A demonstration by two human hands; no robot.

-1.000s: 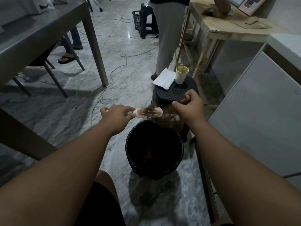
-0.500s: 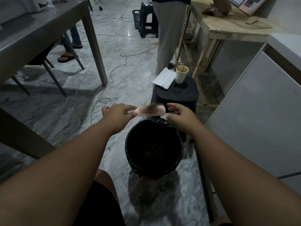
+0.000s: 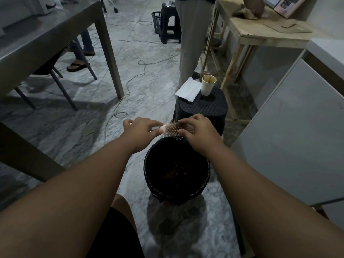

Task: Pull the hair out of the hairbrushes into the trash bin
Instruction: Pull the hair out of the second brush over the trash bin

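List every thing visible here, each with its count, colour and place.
hairbrush: 1, pink, over the bin's far rim
trash bin: 1, black, on the floor
hair: one clump, brownish, inside the trash bin
near stool: 1, black, behind the bin
paper cup: 1, beige, on near stool
paper sheet: 1, white, beside the cup
far stool: 1, black, far back
grey table: 1, grey, left
wooden table: 1, light wood, right back
cabinet: 1, white, right
cables: several, pale, on floor
standing person: 1, light trousers, by wooden table
left hand: 1, grips hairbrush handle
right hand: 1, fingers curled on hairbrush head
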